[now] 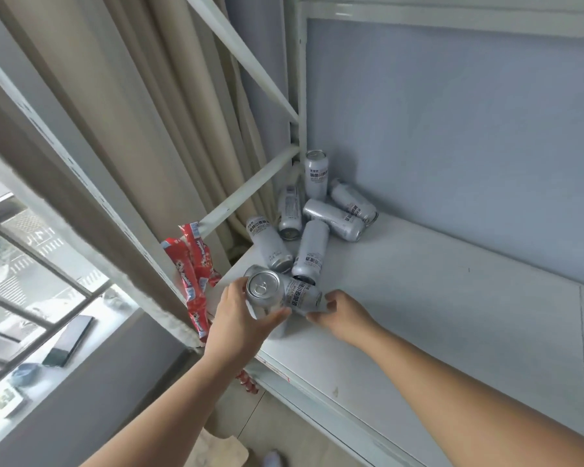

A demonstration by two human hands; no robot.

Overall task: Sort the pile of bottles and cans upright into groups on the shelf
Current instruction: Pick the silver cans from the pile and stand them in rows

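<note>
Only two bare forearms on show, left forearm (182, 399) and right forearm (452, 399), uncovered all the way to the frame edge. The pale blurry blob (273, 459) at the bottom might be a shoe, can't tell.

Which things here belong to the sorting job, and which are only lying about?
Job: held can, left hand, right hand at its base, lying cans, upright can, shelf.
Lying about: red packets, dark phone, curtain.

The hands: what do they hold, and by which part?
The left hand grips a silver can round its top end; the right hand holds its bottom end.
</note>
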